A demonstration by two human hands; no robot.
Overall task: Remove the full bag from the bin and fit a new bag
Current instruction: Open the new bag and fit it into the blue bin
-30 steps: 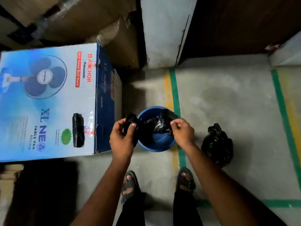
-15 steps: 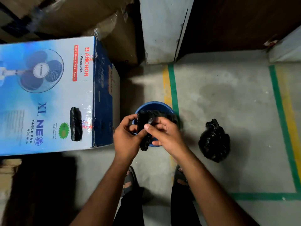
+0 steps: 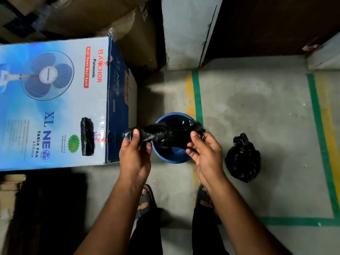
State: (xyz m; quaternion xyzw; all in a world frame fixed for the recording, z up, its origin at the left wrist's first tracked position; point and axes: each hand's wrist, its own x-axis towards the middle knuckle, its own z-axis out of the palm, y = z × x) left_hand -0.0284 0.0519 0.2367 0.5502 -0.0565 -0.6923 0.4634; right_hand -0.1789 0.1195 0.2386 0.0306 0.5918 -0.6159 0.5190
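Drawn apart since half a second ago, when both overlapped at the bin's near rim; now spread, with the new black bag [image 3: 165, 134] stretched crumpled between them above the blue bin [image 3: 173, 155]; left hand [image 3: 135, 157] clamped on the bag's left end, thumb on top; right hand [image 3: 205, 153] pinched on the right end, fingers curled beneath; bin standing on the concrete floor [image 3: 248, 107], just beside the fan box [image 3: 55, 103]; full tied bag [image 3: 242, 159] resting on the floor right of the bin, apart from it; roll of black bags [image 3: 86, 136] lying on the box top; sandalled feet below.
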